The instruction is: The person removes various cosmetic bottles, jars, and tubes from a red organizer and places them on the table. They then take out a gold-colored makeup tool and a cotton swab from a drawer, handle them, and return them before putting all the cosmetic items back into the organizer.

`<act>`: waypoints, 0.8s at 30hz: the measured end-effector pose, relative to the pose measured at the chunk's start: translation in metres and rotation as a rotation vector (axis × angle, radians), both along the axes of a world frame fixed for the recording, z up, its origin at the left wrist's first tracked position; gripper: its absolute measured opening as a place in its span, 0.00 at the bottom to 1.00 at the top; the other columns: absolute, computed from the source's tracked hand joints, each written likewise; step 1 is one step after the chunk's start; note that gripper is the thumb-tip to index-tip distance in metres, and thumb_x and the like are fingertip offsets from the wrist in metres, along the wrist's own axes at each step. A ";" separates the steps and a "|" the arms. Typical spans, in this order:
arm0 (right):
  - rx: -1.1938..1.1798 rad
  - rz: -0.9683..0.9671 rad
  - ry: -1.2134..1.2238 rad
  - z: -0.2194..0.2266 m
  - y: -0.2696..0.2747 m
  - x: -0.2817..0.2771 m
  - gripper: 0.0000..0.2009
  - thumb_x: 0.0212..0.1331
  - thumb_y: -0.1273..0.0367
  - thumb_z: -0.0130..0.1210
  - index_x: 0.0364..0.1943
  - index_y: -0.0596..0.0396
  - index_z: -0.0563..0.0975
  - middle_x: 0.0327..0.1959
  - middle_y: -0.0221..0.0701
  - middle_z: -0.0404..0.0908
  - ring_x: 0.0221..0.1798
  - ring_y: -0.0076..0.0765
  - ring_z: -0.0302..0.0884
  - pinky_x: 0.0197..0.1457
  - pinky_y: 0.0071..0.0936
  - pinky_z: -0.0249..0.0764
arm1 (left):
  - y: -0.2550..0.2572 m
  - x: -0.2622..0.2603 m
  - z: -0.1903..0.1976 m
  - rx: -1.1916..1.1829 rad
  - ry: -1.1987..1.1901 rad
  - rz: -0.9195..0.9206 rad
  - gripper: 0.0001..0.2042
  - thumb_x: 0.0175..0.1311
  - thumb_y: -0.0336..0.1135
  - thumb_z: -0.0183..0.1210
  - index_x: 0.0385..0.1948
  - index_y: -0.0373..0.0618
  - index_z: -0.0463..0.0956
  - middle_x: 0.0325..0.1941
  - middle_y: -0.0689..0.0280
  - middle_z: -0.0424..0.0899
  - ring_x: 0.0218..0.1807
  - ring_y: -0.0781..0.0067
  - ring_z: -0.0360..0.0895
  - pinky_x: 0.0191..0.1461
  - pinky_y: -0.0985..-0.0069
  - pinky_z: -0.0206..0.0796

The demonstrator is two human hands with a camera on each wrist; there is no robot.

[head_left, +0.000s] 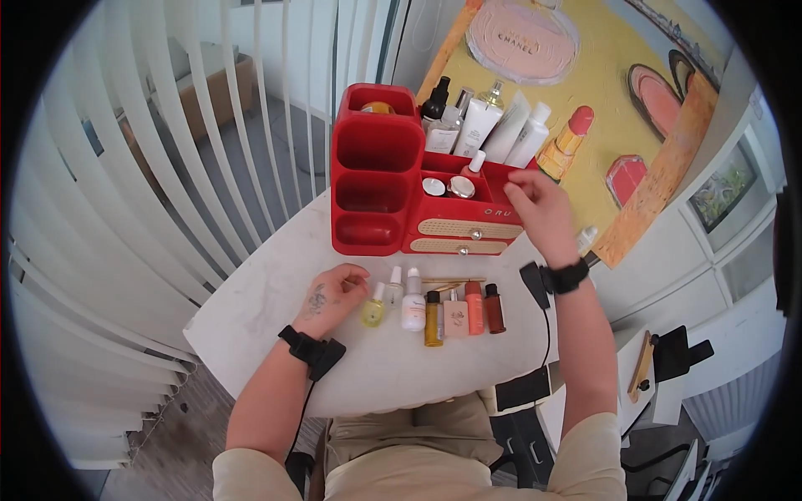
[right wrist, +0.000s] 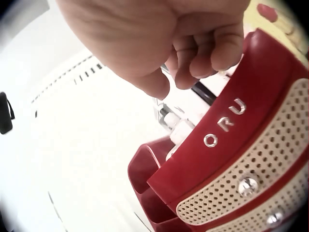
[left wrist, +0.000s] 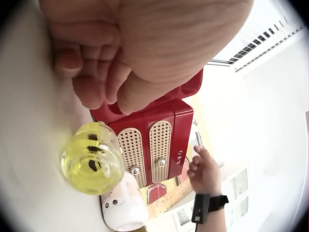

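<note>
My left hand (head_left: 336,294) rests on the table with loosely bent fingers. Close to its fingertips stands a small yellow bottle with a white cap (head_left: 373,309); in the left wrist view this yellow bottle (left wrist: 91,159) sits just below the fingers. Over the right-hand compartment of a red cosmetics organizer (head_left: 373,192) is my right hand (head_left: 543,209), fingers bent. Seen from the right wrist, the thumb and fingers of that hand (right wrist: 169,43) hang above the organizer's front edge, nothing visible between them. A black item (right wrist: 203,93) shows behind the fingertips.
A row of small bottles runs right from the yellow one: a white bottle (head_left: 413,306), an amber one (head_left: 433,321), a coral one (head_left: 474,307), a brown one (head_left: 494,311). Thin gold sticks (head_left: 455,280) lie behind. Tubes (head_left: 480,125) stand in the organizer; a painting (head_left: 618,108) leans behind.
</note>
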State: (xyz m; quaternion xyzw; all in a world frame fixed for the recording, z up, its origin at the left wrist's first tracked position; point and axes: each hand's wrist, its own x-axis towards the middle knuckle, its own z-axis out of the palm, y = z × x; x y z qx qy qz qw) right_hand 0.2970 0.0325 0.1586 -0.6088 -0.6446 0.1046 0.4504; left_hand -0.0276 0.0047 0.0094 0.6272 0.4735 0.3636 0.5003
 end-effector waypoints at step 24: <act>-0.225 0.153 0.288 -0.028 -0.109 -0.071 0.06 0.59 0.73 0.59 0.39 0.58 0.80 0.26 0.25 0.81 0.26 0.16 0.75 0.29 0.18 0.72 | -0.001 -0.004 0.004 0.008 0.086 0.001 0.10 0.62 0.30 0.57 0.43 0.36 0.78 0.31 0.65 0.82 0.31 0.78 0.77 0.39 0.78 0.70</act>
